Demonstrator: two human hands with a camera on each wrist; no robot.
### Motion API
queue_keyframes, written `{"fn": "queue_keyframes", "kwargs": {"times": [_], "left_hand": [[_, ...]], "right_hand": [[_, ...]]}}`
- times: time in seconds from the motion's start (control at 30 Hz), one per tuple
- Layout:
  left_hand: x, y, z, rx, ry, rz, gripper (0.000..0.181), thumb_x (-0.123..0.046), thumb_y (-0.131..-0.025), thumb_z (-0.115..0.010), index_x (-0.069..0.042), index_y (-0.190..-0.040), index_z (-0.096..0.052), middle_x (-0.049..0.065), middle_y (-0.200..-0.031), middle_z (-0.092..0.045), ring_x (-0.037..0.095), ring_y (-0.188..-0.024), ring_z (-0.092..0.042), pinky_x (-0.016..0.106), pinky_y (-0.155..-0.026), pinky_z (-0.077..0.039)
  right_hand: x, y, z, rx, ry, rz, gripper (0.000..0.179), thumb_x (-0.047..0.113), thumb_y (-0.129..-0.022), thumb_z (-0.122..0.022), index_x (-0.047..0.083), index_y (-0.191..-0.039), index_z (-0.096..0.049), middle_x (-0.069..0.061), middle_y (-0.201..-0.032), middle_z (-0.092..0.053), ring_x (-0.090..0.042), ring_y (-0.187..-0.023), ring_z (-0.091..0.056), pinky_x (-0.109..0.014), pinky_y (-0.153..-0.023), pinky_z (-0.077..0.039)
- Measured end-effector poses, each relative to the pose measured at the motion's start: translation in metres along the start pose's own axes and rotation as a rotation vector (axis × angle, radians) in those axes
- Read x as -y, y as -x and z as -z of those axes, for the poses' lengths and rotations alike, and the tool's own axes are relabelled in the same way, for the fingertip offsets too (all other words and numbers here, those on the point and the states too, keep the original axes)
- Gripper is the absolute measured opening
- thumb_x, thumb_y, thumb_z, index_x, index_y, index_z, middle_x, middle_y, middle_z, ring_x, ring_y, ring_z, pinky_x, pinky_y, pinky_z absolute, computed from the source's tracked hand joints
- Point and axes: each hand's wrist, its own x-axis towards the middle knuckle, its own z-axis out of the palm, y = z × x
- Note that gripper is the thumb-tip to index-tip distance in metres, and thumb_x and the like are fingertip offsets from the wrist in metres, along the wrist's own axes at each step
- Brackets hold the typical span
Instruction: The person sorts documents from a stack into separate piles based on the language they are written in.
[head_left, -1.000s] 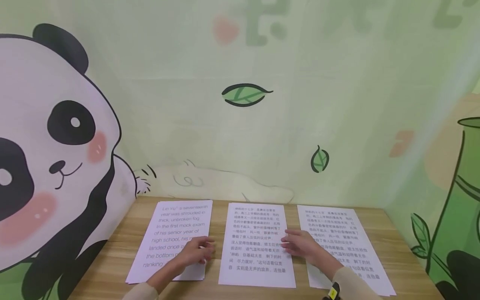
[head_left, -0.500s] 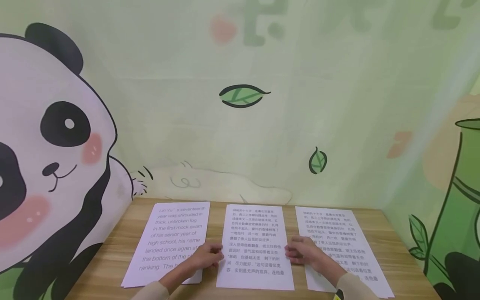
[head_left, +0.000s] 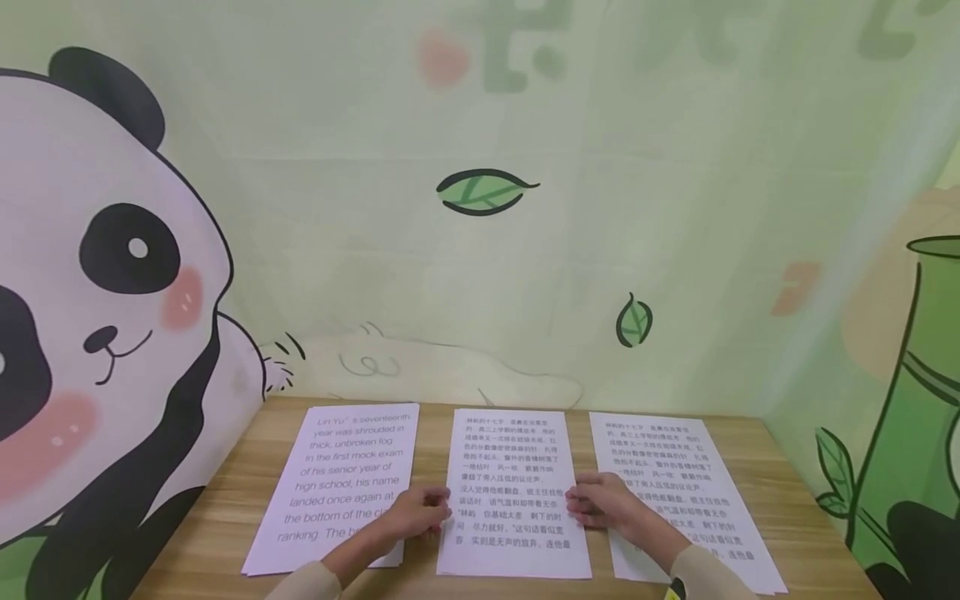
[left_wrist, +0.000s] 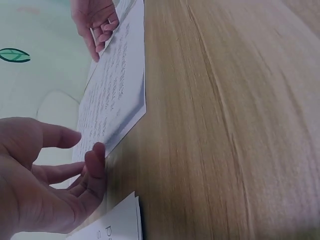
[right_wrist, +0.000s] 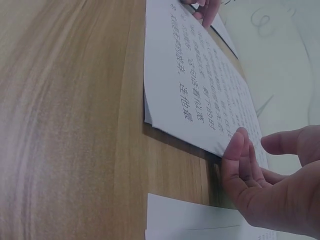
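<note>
Between my two hands lies the middle stack of printed paper (head_left: 510, 550), covered in Chinese text. My left hand (head_left: 416, 512) is at its left edge, fingers loosely bent and fingertips at the paper. In the left wrist view the thumb (left_wrist: 62, 136) stands apart from the fingers. On the opposite side, my right hand (head_left: 603, 500) has its fingertips at the right edge, and its thumb (right_wrist: 282, 142) is also apart from the fingers. Lower sheets of this stack show slightly out of line at a corner in the right wrist view.
A stack with English text (head_left: 337, 475) lies at the left, partly under my left forearm. Another Chinese-text stack (head_left: 660, 450) lies slanted at the right, partly behind my right hand. The wooden table (head_left: 217, 500) meets a panda-printed backdrop (head_left: 360, 250).
My left hand has moved right, from over the English stack to the middle stack's left edge. My right hand has come slightly lower along the right edge. The middle stack has shifted slightly.
</note>
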Motion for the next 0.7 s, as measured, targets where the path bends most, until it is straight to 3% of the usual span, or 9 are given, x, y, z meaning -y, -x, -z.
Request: {"fn": "queue_keyframes", "kwargs": {"times": [0.2,0.4,0.57,0.7], "left_hand": [[0.001,-0.007,0.003,-0.041,0.126,0.016,0.038,-0.01,-0.094,-0.062,0.009,-0.127,-0.061,0.016,-0.101,-0.069,0.018,-0.075,-0.066,0.03,-0.067,-0.055],[0.003,-0.011,0.003,-0.01,0.255,0.046,0.039,-0.013,-0.099,-0.06,0.011,-0.128,-0.058,0.02,-0.108,-0.074,0.017,-0.08,-0.073,0.031,-0.072,-0.061],[0.006,-0.011,0.001,-0.011,0.311,0.078,0.035,-0.018,-0.099,-0.062,0.008,-0.122,-0.061,0.01,-0.099,-0.072,0.014,-0.076,-0.069,0.027,-0.07,-0.059],[0.01,-0.007,-0.002,0.001,0.335,0.102,0.038,-0.013,-0.096,-0.063,0.011,-0.125,-0.059,0.005,-0.088,-0.071,0.012,-0.073,-0.065,0.024,-0.068,-0.058]], "right_hand": [[0.001,0.001,0.003,-0.042,-0.006,0.042,0.048,0.01,-0.097,-0.06,-0.007,-0.142,-0.052,-0.017,-0.112,-0.07,-0.018,-0.092,-0.068,-0.03,-0.08,-0.06],[0.001,0.002,0.002,-0.068,-0.016,0.064,0.045,0.017,-0.098,-0.063,-0.002,-0.138,-0.057,-0.017,-0.117,-0.073,-0.018,-0.096,-0.071,-0.032,-0.084,-0.06],[-0.002,0.003,-0.002,-0.055,-0.102,0.086,0.046,0.018,-0.098,-0.064,-0.003,-0.138,-0.056,-0.019,-0.119,-0.071,-0.021,-0.099,-0.073,-0.039,-0.089,-0.061],[-0.006,0.006,-0.006,-0.007,-0.155,0.085,0.052,0.012,-0.095,-0.065,-0.006,-0.141,-0.051,-0.021,-0.117,-0.07,-0.022,-0.096,-0.073,-0.041,-0.088,-0.062]]}}
